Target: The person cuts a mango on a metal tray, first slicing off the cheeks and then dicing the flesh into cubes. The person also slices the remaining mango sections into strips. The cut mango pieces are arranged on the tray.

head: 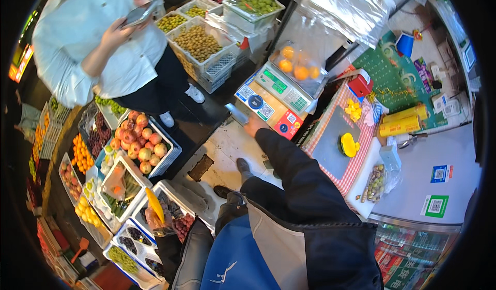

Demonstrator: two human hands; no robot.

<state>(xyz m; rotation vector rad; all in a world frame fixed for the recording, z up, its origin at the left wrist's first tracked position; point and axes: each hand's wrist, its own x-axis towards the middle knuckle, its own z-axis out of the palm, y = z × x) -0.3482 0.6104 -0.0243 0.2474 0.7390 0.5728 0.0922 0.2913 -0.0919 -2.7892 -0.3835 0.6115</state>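
My right hand (255, 126) is closed on a broad-bladed knife (236, 114), its pale blade pointing away over the floor beside the scale. At lower left, my left hand (159, 223), seemingly wrapped in clear plastic, grips a long yellow fruit slice (155, 206) above the grape crates. To my right a grey cutting board (329, 150) lies on a red-checked cloth (341, 184). On the board rests a cut piece of yellow-fleshed fruit (349, 144) with dark green skin. Yellow fruit chunks (353, 110) are heaped at the board's far end.
A digital scale (285, 88) bears bagged orange fruit (301, 72). Pomegranates (139, 139) fill a crate at left. Facing me, a person (112, 38) in a white shirt holds a phone (140, 15). Yellow film rolls (401, 125) and a bag of fruit (374, 183) lie right of the board.
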